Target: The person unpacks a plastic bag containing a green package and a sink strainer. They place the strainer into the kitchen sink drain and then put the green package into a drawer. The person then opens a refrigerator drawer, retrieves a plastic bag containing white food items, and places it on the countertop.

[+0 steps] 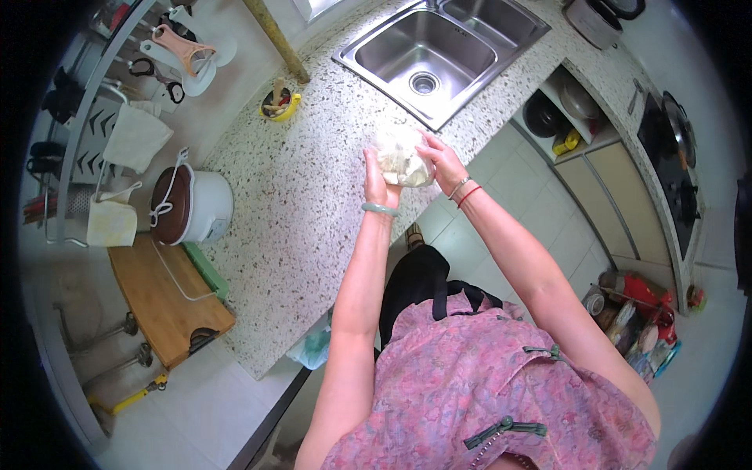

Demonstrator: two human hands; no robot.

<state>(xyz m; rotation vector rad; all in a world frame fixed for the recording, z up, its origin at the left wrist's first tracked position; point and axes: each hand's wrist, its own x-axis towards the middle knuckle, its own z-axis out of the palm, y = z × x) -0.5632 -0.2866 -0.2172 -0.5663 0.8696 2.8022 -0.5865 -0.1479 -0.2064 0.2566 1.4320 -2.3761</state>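
A clear plastic bag point(403, 161) with pale, whitish pieces inside is held up between my two hands, over the front edge of the speckled counter point(313, 172). What the pieces are I cannot make out. My left hand point(379, 178) supports the bag from its left side and below, thumb up along it. On the other side, my right hand point(446, 164) grips the bag with bent fingers near its top. The bag hides part of the left fingers.
A steel double sink point(423, 47) lies beyond my hands. Left stand a white cooker point(207, 207) with a brown lid, a wooden cutting board point(149, 294) and a yellow container point(283, 110). A wooden pole point(276, 39) rises at the back. A stove point(666, 164) is at right.
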